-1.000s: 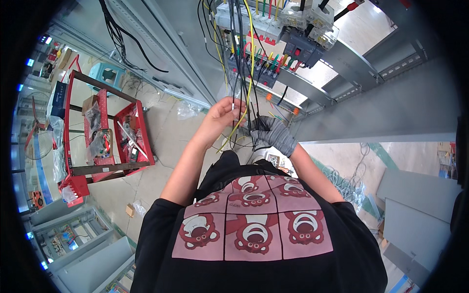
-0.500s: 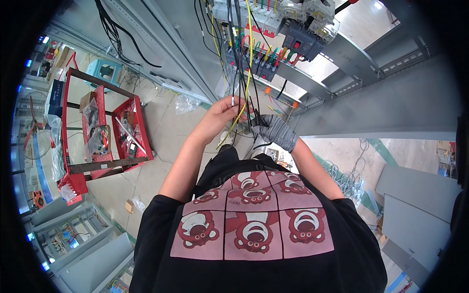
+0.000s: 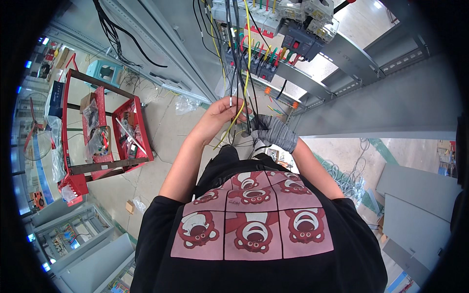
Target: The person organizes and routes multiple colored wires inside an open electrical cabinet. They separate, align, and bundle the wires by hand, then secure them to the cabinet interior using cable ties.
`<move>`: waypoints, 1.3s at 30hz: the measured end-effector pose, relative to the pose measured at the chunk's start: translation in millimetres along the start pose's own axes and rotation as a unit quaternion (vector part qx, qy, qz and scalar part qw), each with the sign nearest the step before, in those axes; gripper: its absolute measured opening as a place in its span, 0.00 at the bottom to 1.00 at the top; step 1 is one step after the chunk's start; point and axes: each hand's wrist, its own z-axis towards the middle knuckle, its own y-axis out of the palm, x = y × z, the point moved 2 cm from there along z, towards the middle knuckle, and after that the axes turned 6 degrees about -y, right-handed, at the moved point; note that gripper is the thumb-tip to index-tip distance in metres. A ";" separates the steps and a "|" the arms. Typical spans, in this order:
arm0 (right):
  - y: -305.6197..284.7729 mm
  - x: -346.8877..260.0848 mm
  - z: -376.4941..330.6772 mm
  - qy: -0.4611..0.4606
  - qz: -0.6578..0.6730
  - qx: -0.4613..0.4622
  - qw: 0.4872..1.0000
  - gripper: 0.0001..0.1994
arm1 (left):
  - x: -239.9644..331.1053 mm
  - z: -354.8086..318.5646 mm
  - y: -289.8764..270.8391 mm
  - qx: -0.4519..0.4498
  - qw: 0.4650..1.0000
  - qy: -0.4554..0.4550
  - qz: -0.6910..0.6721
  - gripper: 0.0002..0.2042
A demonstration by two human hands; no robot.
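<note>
Several thin black wires [image 3: 238,68] hang down from the open electrical cabinet to my hands, with a yellow wire [image 3: 248,56] running among them. My bare left hand [image 3: 215,122] pinches the black wires between thumb and fingers, beside a white marker sleeve [image 3: 231,101]. Just to the right, my right hand [image 3: 277,133], in a grey knitted glove, is closed on the black wires a little lower; its fingertips are partly hidden. Above the hands, a row of terminals with coloured wires [image 3: 266,61] sits beside a dark circuit breaker [image 3: 304,43].
Grey metal cabinet walls [image 3: 371,110] and a frame post [image 3: 171,44] flank the wires. On the left stand a red tool cart [image 3: 141,129] and a light blue stool [image 3: 104,72]. Coiled cable [image 3: 344,178] and grey panels [image 3: 415,190] lie at the right.
My right hand has shifted slightly left, closer to my left hand. The hanging wires have swayed a little to the left. My left hand has barely moved.
</note>
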 end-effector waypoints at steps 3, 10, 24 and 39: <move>4.0 -20.3 -1.8 0.016 -0.008 -0.006 1.000 0.18 | -1.0 -1.1 -0.1 0.005 1.000 0.003 -0.012 0.10; 1.2 -33.1 -2.6 0.093 -0.098 -0.017 0.991 0.25 | 1.3 -1.3 1.5 0.004 1.000 -0.004 -0.009 0.10; -7.5 -28.4 -14.2 0.069 -0.045 0.012 0.997 0.19 | 8.6 -1.2 2.9 -0.028 0.999 0.001 -0.016 0.10; -6.7 -39.2 -18.7 0.017 -0.127 0.068 0.989 0.11 | 14.1 -10.6 -5.7 -0.002 0.998 -0.041 -0.052 0.09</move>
